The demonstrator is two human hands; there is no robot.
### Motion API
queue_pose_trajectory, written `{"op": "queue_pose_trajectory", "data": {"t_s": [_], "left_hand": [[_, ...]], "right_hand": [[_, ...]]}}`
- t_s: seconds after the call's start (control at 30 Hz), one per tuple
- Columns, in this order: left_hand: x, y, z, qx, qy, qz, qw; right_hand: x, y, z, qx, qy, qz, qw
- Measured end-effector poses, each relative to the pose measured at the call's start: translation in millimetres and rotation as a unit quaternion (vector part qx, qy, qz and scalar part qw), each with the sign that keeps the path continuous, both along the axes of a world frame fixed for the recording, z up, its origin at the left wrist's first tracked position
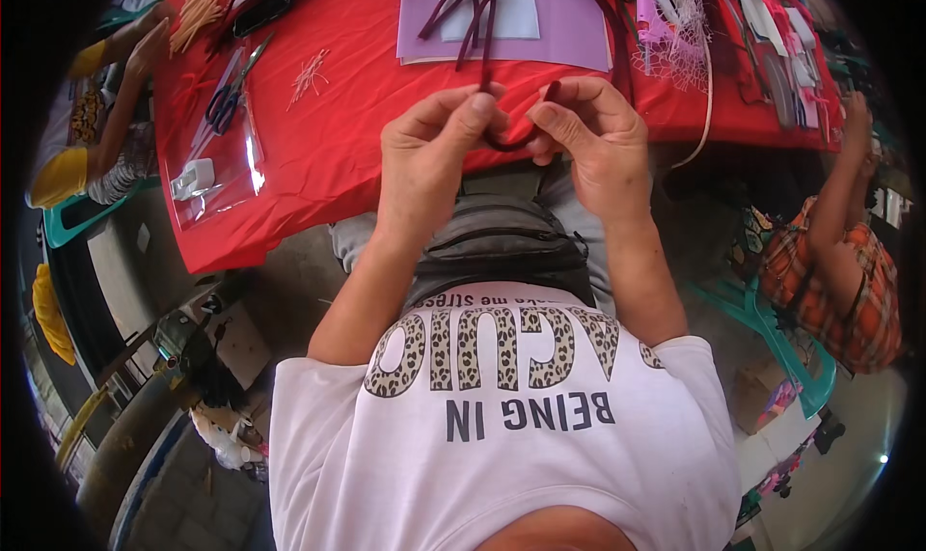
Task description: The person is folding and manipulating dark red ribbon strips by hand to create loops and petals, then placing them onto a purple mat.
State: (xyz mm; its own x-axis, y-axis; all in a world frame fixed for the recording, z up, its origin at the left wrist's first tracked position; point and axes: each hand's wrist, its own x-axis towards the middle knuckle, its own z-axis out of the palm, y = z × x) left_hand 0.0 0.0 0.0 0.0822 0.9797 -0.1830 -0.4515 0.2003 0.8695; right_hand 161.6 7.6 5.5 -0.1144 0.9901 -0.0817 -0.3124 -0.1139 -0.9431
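Observation:
A dark maroon flexible stem (506,147) bends in a U between my hands at the table edge. My left hand (436,148) is closed in a pinch on one side of it, while my right hand (600,144) pinches it near the other end, whose short tip sticks up above my thumb. More maroon stems (442,13) lie just beyond, across a pale blue sheet (516,20) on purple paper (564,44).
A red-covered table (318,136) holds scissors (227,97), a clear pouch (231,184), light sticks (193,15), a phone (262,9), pink netting and paper (670,30). People sit at left (111,117) and right (825,271) on teal chairs. My grey bag (492,242) is at my waist.

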Motion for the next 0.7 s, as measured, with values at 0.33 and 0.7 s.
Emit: {"op": "queue_pose_trajectory", "data": {"t_s": [0.33, 0.7], "left_hand": [[6, -10, 13, 0.000, 0.121, -0.046, 0.992], [10, -12, 6, 0.016, 0.139, -0.036, 0.989]], "right_hand": [[-1, -4, 11, -0.044, -0.038, 0.028, 0.998], [4, -4, 10, -0.067, -0.015, 0.046, 0.997]]}}
